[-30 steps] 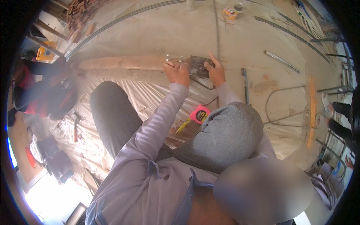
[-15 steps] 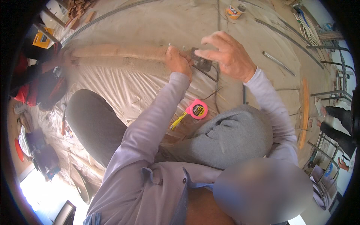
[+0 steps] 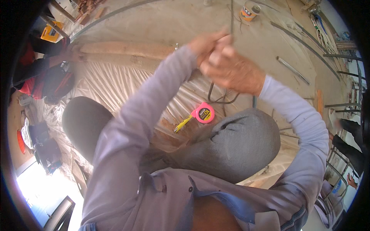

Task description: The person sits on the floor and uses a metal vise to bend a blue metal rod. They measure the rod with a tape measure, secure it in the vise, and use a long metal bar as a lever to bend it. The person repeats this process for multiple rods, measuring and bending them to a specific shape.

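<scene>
Above the far end of the boards, my left hand [image 3: 208,45] and my right hand [image 3: 234,70] are pressed together, fingers curled and blurred by motion. What they close around is hidden between them. A bent dark metal rod [image 3: 224,102] shows just below my right hand. Two long brown wooden boards [image 3: 123,49] lie side by side, reaching left from my left forearm. A small pale upright pin [image 3: 177,46] stands at their right end. Nearer to me, a pink tape measure [image 3: 204,113] with a yellow end piece [image 3: 183,124] rests on the plastic sheet between my knees.
At the left, a co-worker's hand [image 3: 76,52] is at the boards' other end. Crinkled plastic sheeting [image 3: 115,82] covers the floor. A yellow-orange can [image 3: 249,11] stands far off, a metal tube [image 3: 293,70] lies right, and another person's legs [image 3: 348,142] show at the right edge.
My left hand has left the boards' end, moving up and right. My right hand, open before, has closed against it. The dark block seen beside my left hand is now hidden.
</scene>
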`<state>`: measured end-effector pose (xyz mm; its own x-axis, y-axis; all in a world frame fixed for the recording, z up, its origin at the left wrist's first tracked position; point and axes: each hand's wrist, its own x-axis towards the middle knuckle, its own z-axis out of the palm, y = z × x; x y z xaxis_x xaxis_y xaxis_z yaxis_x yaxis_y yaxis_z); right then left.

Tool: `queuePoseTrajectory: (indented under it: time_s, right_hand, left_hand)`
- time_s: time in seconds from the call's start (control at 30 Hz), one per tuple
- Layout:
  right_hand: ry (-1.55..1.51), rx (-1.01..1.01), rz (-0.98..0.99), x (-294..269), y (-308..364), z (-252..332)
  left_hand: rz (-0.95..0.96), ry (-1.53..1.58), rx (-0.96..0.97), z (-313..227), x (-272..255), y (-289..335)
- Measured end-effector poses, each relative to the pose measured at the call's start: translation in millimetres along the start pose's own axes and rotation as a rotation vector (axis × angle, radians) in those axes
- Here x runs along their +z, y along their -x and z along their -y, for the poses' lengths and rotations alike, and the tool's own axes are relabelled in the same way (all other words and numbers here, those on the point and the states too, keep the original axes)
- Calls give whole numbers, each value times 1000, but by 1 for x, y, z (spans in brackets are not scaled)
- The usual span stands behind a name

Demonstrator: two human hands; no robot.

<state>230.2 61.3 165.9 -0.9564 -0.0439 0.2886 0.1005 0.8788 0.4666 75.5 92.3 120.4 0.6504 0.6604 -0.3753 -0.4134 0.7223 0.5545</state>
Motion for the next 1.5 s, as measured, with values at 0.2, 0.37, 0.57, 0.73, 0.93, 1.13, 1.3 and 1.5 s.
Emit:
queuePoseTrajectory:
  time_s: [0.2, 0.37, 0.57, 0.73, 0.93, 1.13, 1.3, 1.5]
  right_hand:
    - [-187, 402, 38, -26, 23, -35]
    - [-562, 1008, -48, 18, 55, 9]
    - [-721, 1286, 231, 68, 46, 62]
    - [-727, 1260, 278, 94, 47, 63]
    - [-690, 1137, 186, 106, 65, 63]
    - [-681, 1276, 226, 99, 82, 79]
    - [-660, 1332, 259, 107, 83, 87]
    - [-658, 1429, 204, 109, 78, 104]
  left_hand:
    - [125, -789, 178, -64, 14, -18]
    - [-419, -982, 353, -60, -130, 65]
    - [-435, -610, -203, 45, -103, 85]
    - [-486, -448, 47, 87, -123, 60]
    - [-615, -390, 173, 108, -138, 53]
    - [-723, -444, 208, 114, -127, 47]
    - [-786, -660, 263, 115, -127, 41]
    - [-785, -417, 314, 122, -138, 30]
